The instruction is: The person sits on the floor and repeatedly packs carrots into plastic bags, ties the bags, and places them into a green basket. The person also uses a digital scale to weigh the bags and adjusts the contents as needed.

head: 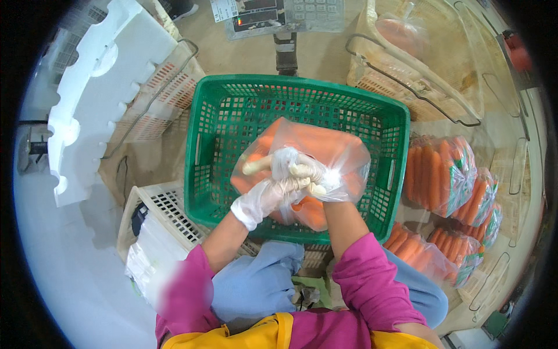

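In the middle of the view, a clear plastic bag of carrots [322, 135] lies in a green plastic basket [297, 80]. Both hands wear thin whitish gloves and meet over the bag, on its gathered plastic. My left hand [272, 192] comes from the lower left, its fingers closed on the bunched film beside the other hand. My right hand [307, 170] crosses above it with bent fingers, gripping the gathered neck; the plastic bunches white just right of it. Overlapping fingers partly hide the grip.
Several bagged bunches of carrots [431, 174] lie at the right. A digital scale [283, 17] stands beyond the basket. Pale crates with wire handles [414, 74] flank it. A white crate [174, 213] with plastic bags [161, 248] sits lower left, below a white foam board [113, 65].
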A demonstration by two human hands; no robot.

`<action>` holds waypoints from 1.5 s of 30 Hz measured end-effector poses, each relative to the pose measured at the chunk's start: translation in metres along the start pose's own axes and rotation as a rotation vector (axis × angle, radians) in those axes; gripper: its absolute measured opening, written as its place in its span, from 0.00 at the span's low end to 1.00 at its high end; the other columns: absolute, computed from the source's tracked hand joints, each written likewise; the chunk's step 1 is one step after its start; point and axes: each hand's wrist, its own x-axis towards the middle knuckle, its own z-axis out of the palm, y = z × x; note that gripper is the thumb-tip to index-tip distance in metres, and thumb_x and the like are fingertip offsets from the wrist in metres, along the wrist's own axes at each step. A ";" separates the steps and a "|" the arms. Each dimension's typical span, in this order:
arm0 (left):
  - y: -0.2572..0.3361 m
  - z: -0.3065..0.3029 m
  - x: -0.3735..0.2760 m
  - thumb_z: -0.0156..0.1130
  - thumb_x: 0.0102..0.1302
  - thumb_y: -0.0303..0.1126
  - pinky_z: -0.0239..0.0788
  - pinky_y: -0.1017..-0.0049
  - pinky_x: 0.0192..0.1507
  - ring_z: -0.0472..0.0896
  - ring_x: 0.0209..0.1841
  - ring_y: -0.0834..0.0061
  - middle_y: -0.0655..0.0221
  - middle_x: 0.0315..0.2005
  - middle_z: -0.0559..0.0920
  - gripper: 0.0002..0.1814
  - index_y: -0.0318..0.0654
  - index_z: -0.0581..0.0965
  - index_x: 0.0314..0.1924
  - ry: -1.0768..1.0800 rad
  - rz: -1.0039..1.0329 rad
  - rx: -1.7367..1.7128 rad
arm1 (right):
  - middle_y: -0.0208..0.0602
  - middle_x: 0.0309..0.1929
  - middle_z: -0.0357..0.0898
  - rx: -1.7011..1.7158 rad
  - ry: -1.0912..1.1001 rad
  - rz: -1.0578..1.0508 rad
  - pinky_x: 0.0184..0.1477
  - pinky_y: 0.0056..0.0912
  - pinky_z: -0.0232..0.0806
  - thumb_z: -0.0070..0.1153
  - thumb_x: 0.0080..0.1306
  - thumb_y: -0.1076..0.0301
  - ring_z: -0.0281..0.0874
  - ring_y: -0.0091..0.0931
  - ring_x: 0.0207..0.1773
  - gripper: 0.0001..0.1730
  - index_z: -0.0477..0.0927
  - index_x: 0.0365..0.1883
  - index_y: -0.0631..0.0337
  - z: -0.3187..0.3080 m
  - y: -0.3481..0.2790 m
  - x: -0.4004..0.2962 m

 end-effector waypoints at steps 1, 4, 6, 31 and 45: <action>-0.006 -0.009 0.005 0.58 0.61 0.31 0.67 0.77 0.43 0.75 0.42 0.78 0.69 0.39 0.78 0.15 0.38 0.74 0.48 -0.026 0.009 -0.126 | 0.34 0.43 0.78 0.097 0.000 0.135 0.47 0.25 0.67 0.53 0.62 0.62 0.74 0.21 0.46 0.23 0.73 0.52 0.67 0.004 0.000 0.001; -0.010 -0.013 0.017 0.62 0.55 0.30 0.69 0.78 0.44 0.76 0.40 0.77 0.68 0.39 0.78 0.19 0.36 0.73 0.48 0.038 -0.061 -0.402 | 0.38 0.45 0.77 0.369 0.316 -0.023 0.52 0.33 0.68 0.54 0.61 0.64 0.74 0.28 0.49 0.22 0.72 0.52 0.65 -0.015 0.017 -0.021; 0.005 -0.014 0.004 0.62 0.52 0.29 0.71 0.75 0.44 0.77 0.39 0.76 0.67 0.39 0.79 0.21 0.36 0.73 0.49 0.076 0.044 -0.083 | 0.40 0.49 0.75 0.752 0.373 -0.348 0.57 0.35 0.67 0.53 0.62 0.67 0.73 0.30 0.53 0.20 0.71 0.52 0.65 -0.014 0.051 -0.036; 0.060 -0.122 0.106 0.60 0.59 0.31 0.65 0.74 0.44 0.72 0.40 0.74 0.66 0.38 0.76 0.15 0.32 0.72 0.46 0.702 0.291 0.619 | 0.40 0.24 0.64 -1.158 0.655 -0.160 0.34 0.38 0.57 0.53 0.59 0.59 0.65 0.38 0.30 0.14 0.67 0.22 0.60 0.057 -0.009 -0.122; 0.030 -0.096 0.155 0.39 0.73 0.49 0.52 0.85 0.19 0.58 0.17 0.86 0.80 0.14 0.63 0.27 0.32 0.77 0.44 0.701 0.442 -0.196 | 0.44 0.36 0.73 -1.073 0.290 -0.231 0.46 0.40 0.61 0.45 0.64 0.63 0.69 0.40 0.42 0.10 0.74 0.33 0.60 0.070 -0.020 -0.021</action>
